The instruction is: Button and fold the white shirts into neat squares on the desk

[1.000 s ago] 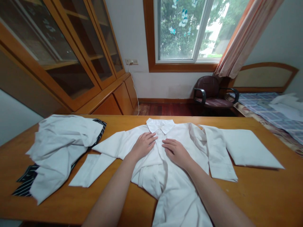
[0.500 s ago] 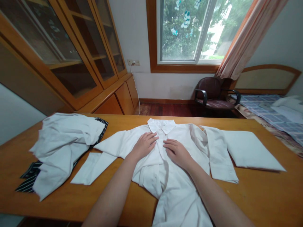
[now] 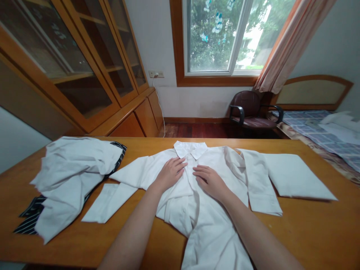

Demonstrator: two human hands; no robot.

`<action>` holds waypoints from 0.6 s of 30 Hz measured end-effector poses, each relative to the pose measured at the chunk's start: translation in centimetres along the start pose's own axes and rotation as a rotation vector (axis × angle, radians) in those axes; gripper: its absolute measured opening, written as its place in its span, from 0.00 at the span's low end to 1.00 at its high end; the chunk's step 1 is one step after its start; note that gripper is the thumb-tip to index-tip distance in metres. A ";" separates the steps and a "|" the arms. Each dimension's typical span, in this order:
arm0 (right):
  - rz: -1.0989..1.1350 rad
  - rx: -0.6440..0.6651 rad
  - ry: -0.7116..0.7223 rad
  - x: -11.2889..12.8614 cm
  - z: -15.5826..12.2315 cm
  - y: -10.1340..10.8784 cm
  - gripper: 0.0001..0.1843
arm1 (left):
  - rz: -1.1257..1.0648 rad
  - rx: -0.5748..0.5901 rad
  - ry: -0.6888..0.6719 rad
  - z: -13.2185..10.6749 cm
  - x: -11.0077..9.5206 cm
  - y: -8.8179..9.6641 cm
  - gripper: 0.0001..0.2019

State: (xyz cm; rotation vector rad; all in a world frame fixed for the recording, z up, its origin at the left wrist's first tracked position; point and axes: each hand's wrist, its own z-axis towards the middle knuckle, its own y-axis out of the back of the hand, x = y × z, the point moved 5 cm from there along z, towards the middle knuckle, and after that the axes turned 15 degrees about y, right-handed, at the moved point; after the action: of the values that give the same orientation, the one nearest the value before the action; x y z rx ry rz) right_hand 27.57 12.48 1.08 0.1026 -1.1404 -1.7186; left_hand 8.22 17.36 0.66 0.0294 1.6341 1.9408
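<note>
A white long-sleeved shirt [image 3: 213, 217] lies spread on the wooden table [image 3: 315, 232], collar toward the far edge and both sleeves bent outward. My left hand [image 3: 171, 172] lies flat on the shirt's chest just left of the button line, fingers stretched out. My right hand [image 3: 208, 179] lies flat on the chest just right of it, fingers also extended. Neither hand grips the cloth. The shirt's hem runs off the near table edge.
A crumpled heap of white clothes [image 3: 71, 176] over a dark striped garment [image 3: 30, 213] sits at the table's left. A folded white cloth [image 3: 295, 176] lies at the right. Behind are a glass-door cabinet [image 3: 84, 63], a dark armchair [image 3: 251, 110] and a bed [image 3: 323, 135].
</note>
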 end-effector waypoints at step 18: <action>0.003 -0.003 -0.008 0.0 0.1 0.1 0.16 | -0.003 0.042 0.028 0.0 0.0 0.0 0.18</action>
State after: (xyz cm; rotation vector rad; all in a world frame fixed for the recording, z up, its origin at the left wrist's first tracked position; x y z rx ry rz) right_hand 27.58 12.50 1.22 0.0919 -1.1431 -1.7191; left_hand 8.24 17.38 0.70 0.0166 1.6920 1.9126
